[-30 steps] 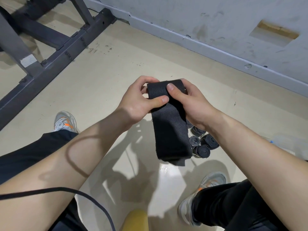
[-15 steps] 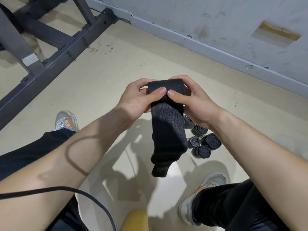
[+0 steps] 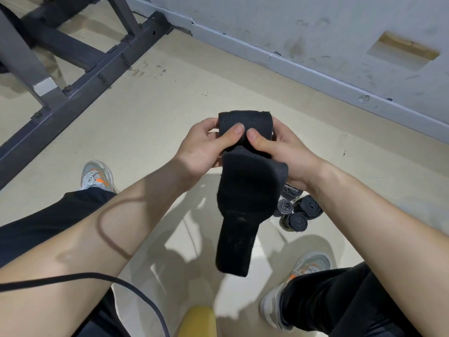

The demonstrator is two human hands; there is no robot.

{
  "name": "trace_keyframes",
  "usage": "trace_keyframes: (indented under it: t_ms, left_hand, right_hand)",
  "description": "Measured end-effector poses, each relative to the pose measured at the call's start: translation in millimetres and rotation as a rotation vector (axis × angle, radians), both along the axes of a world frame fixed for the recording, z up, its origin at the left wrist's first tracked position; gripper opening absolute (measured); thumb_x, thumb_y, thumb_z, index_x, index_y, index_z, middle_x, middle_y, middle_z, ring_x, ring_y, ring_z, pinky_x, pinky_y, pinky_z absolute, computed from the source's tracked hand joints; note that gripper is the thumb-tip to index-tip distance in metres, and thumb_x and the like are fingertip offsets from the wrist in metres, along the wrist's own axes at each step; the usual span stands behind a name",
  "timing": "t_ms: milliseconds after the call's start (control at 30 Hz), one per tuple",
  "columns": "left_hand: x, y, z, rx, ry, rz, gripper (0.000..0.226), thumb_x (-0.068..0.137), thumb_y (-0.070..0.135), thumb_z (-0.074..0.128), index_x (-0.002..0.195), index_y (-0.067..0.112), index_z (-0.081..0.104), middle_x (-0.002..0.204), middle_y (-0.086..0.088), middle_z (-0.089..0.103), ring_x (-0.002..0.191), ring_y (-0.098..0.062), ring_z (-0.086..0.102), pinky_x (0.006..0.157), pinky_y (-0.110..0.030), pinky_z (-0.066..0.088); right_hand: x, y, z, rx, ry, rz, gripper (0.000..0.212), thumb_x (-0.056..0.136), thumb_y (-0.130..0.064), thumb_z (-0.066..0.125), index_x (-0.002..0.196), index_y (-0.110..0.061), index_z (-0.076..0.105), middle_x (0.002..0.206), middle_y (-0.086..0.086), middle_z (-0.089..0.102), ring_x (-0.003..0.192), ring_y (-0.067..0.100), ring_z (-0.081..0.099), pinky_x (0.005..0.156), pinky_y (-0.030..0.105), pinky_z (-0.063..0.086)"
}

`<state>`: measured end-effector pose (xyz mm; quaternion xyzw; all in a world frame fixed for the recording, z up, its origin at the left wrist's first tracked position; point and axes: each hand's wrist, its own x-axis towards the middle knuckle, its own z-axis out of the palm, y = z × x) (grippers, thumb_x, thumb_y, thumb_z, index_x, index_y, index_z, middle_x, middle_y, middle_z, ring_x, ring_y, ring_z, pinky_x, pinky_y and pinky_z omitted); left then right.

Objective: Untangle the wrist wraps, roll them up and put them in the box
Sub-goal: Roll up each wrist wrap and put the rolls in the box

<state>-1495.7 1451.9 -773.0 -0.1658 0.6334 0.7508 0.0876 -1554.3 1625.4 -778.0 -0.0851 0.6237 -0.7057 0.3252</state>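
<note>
Wrist wrap (image 3: 245, 190), black and partly rolled, is held in the air above the middle of the floor (image 3: 170, 105), between the person's knees. In the head view its rolled end sits uppermost between both hands; its loose tail hangs down toward the near edge and narrows to a flat tab at the bottom. The left hand (image 3: 201, 152) grips the roll from its left side, fingers curled behind it and the left thumb (image 3: 233, 132) pressed on the front; the right hand (image 3: 286, 154) clamps it from the right side in the same way, and the right thumb (image 3: 257, 139) lies just beside the left one, tips nearly touching.

Bare floor spreads ahead of the hands up to the grey skirting (image 3: 291, 62) at the foot of the wall (image 3: 315, 25) along the far right edge; a dark metal frame (image 3: 80, 76) slants across the far left corner, well apart from the hands. Just under the right wrist a tight cluster of rolled wraps (image 3: 301, 210) lies on the floor, partly hidden by the hanging tail and the wrist. The left shoe (image 3: 97, 176) stands at the left and the right shoe (image 3: 303, 268) at the near right, near the cluster. A black cable (image 3: 97, 277) crosses the near left corner; a yellow object (image 3: 196, 319) at the near edge is too blurred to tell.
</note>
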Motion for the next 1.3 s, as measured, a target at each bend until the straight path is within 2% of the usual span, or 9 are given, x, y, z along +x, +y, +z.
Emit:
trace_keyframes:
  t_ms: [167,267,433,567,667,767,967,1167,1300]
  left_hand:
    - [0.1,-2.3,-1.5,-0.083,0.041,0.026,0.035,0.091,0.016,0.077,0.123,0.015,0.062,0.115,-0.01,0.076,0.103,-0.024,0.075,0.084,-0.036,0.06]
    - [1.2,-0.2,-2.4,-0.138,0.077,0.016,0.033,0.09,0.009,0.078,0.115,0.023,0.062,0.114,-0.004,0.074,0.096,-0.015,0.074,0.078,-0.033,0.06]
    - [-0.2,-2.9,-0.3,-0.015,0.027,-0.042,0.041,0.092,0.007,0.075,0.125,0.025,0.058,0.122,-0.011,0.071,0.095,-0.02,0.073,0.069,-0.026,0.057]
    - [-2.3,-2.4,3.3,0.193,-0.055,-0.063,0.044,0.098,0.029,0.065,0.136,0.007,0.058,0.123,-0.016,0.072,0.105,-0.026,0.074,0.081,-0.03,0.059]
    - [-3.3,-3.7,1.6,0.125,-0.022,-0.02,0.039,0.099,0.022,0.064,0.133,0.003,0.059,0.106,-0.01,0.074,0.092,-0.021,0.075,0.073,-0.027,0.058]
    - [-4.0,-6.5,-1.9,0.077,0.017,0.002,0.04,0.092,0.017,0.075,0.129,0.011,0.06,0.112,-0.01,0.072,0.094,-0.022,0.072,0.073,-0.027,0.057]
    - [-0.1,-3.9,-7.0,0.0,0.071,-0.058,0.048,0.074,0.027,0.084,0.119,0.03,0.066,0.131,-0.007,0.064,0.124,-0.025,0.063,0.084,-0.037,0.057]
    - [-1.6,-4.8,5.6,0.044,-0.119,-0.138,0.036,0.096,0.027,0.068,0.129,0.015,0.062,0.1,0.002,0.074,0.085,-0.016,0.075,0.068,-0.027,0.059]
    - [-2.6,-3.8,4.0,0.014,-0.105,-0.066,0.035,0.097,0.025,0.069,0.127,0.008,0.064,0.102,-0.002,0.076,0.085,-0.016,0.075,0.064,-0.024,0.057]
  right_hand:
    - [-3.6,1.9,9.0,0.015,-0.086,0.053,0.052,0.092,-0.03,0.07,0.135,-0.008,0.051,0.123,0.013,0.07,0.111,0.024,0.07,0.092,0.038,0.057]
    - [-3.0,-1.5,10.2,0.05,-0.088,0.018,0.052,0.095,-0.048,0.06,0.128,-0.008,0.055,0.119,0.014,0.068,0.112,0.022,0.067,0.099,0.039,0.055]
    - [-3.1,3.6,9.7,-0.014,-0.051,-0.007,0.017,0.105,-0.021,0.05,0.12,-0.012,0.052,0.092,0.003,0.067,0.078,0.013,0.068,0.069,0.025,0.056]
    - [-2.0,2.6,8.4,-0.009,0.002,0.017,0.03,0.103,-0.01,0.053,0.133,-0.008,0.049,0.1,0.011,0.063,0.084,0.019,0.066,0.073,0.027,0.056]
    - [-2.7,2.6,6.0,0.0,0.003,0.026,0.035,0.1,-0.006,0.057,0.135,-0.011,0.049,0.104,0.012,0.062,0.084,0.019,0.065,0.071,0.026,0.055]
    - [-4.9,2.4,7.8,-0.001,-0.095,0.011,0.036,0.098,-0.011,0.061,0.132,-0.017,0.052,0.105,0.008,0.064,0.084,0.017,0.067,0.066,0.026,0.054]
    - [-5.7,-0.5,7.2,0.063,-0.095,-0.007,0.026,0.104,-0.033,0.053,0.115,-0.01,0.058,0.101,0.006,0.066,0.092,0.018,0.068,0.084,0.036,0.057]
    - [-1.5,0.2,1.7,0.047,-0.049,-0.066,0.023,0.099,-0.015,0.062,0.12,-0.007,0.058,0.098,0.011,0.067,0.087,0.022,0.068,0.084,0.035,0.057]
    - [0.9,-5.1,0.8,0.105,-0.093,-0.106,0.043,0.094,-0.037,0.07,0.126,-0.01,0.056,0.097,0.0,0.074,0.092,0.018,0.072,0.09,0.042,0.055]
